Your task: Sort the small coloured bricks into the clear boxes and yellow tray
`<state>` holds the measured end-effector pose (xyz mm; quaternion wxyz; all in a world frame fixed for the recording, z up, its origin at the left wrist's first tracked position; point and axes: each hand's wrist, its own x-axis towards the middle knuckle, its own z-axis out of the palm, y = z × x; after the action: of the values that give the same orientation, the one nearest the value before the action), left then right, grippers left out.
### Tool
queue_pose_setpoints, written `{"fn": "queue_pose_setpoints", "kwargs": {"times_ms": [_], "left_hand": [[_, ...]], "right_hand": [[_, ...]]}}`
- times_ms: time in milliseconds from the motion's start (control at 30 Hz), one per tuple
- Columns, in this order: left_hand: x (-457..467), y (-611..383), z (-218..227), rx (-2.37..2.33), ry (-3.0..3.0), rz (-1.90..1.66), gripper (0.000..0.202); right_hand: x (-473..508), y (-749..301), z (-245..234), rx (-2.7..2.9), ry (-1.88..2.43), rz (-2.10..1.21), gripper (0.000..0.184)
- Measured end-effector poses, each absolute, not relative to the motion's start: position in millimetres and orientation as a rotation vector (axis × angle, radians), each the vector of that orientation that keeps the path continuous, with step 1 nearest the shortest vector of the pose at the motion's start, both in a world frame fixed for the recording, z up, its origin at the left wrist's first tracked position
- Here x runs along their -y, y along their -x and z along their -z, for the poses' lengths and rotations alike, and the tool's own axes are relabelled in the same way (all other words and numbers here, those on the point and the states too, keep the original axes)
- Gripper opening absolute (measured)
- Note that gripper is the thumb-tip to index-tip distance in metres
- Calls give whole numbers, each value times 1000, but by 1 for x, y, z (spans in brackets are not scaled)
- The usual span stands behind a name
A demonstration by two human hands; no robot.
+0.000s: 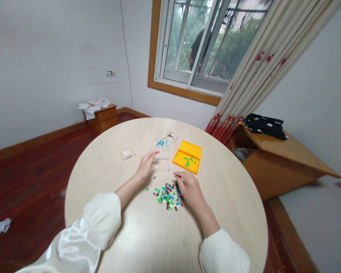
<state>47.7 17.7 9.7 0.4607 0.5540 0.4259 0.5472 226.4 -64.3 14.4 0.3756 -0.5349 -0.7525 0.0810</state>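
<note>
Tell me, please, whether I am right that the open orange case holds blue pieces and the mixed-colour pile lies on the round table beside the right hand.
Not quite: the head view shows green pieces in the open orange case, not blue ones. The mixed-colour pile does lie on the round table beside the right hand.

Both arms reach forward and angle inward. The left forearm (130, 188) is bare below a white sleeve (104, 212); the left hand (146, 167) extends farther out, fingers (152, 153) pointing rightward. The right hand (190, 188) shows its back, fingers bent (whether the tips meet is too small to tell).
</note>
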Motion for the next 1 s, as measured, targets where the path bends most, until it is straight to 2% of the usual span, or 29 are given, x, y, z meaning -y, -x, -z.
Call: {"fn": "queue_pose_setpoints", "kwargs": {"times_ms": [233, 600, 833, 1000], "left_hand": [[-1, -28, -7, -1277, -2115, -1140, 18], [12, -23, -10, -1163, -2395, -455, 19], [13, -24, -8, -1214, -2418, -559, 20], [13, -25, -6, -1205, -2425, -472, 20]], "right_hand": [[58, -246, -4, 1919, 1530, -331, 18], [60, -251, -3, 2006, 1565, -557, 19], [60, -253, -5, 1949, 1566, -507, 16], [59, -252, -1, 1955, 1558, -502, 21]]}}
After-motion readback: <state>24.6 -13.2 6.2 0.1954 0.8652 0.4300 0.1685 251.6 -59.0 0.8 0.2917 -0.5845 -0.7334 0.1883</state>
